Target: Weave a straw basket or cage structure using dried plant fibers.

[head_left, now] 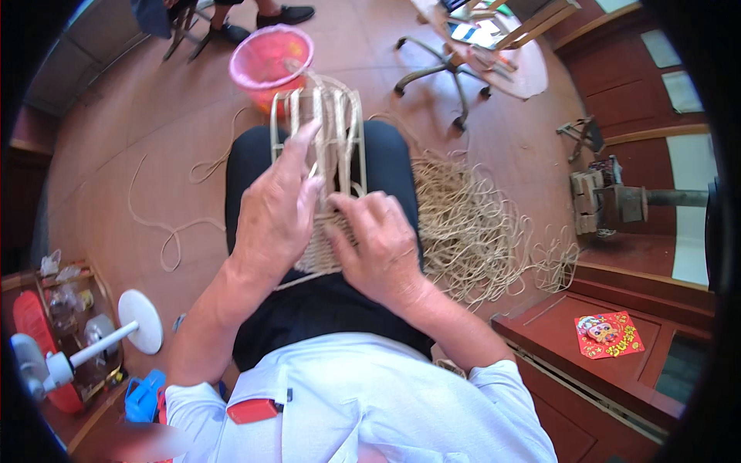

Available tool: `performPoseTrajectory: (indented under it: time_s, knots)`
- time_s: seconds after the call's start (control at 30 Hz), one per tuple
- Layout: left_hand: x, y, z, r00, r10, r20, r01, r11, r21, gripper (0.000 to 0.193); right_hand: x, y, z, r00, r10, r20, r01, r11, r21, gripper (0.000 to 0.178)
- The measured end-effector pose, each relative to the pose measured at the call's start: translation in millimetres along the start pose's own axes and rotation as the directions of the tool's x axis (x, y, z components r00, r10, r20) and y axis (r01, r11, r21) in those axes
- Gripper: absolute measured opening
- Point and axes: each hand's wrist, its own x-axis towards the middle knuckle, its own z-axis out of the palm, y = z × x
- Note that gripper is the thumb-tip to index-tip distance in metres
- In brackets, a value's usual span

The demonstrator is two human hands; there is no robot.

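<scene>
A narrow frame (360, 143) with rounded corners lies lengthwise over my lap, pale cords strung along it. Nearer to me, its lower part carries a tight woven band (318, 255) of beige cord. My left hand (272, 202) lies along the frame's left side, fingers stretched away from me and thumb apart. My right hand (378, 243) is bent over the weave's right side, its fingers curled at the cords; the exact grip is partly hidden. Near the far end of the frame, a cord strand (293, 65) reaches over a pink bucket (272, 58).
A big tangled heap of beige cord (471, 224) covers the floor right of my legs. One loose cord (174, 231) curls on the left. Beyond are a wheeled chair base (444, 69) and another person's shoes (285, 15). A white fan-like stand (139, 322) stands lower left.
</scene>
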Motion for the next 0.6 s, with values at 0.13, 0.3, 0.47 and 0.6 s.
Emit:
performPoseTrajectory:
  time_s: [0.13,0.3,0.47,0.6]
  knots:
    - [-9,-14,-10,0.926,-0.307,0.221,0.349,0.463,-0.815,0.044,1,9,-2,1.000,0.016,-0.005,-0.016,0.999,0.030,0.031]
    - [-42,-21,-26,0.924,-0.307,0.230,0.312,0.256,-0.915,0.033,-4,16,4,1.000,0.018,0.002,-0.018,0.995,0.101,0.027]
    - [-61,-11,-30,0.852,-0.366,0.375,0.480,0.256,-0.839,0.030,-7,18,5,1.000,-0.002,0.008,0.001,0.995,0.097,0.025]
    - [-62,-18,-33,0.831,-0.402,0.385,0.497,0.222,-0.839,0.030,-10,20,8,0.997,-0.070,-0.021,0.072,0.995,0.067,0.024]
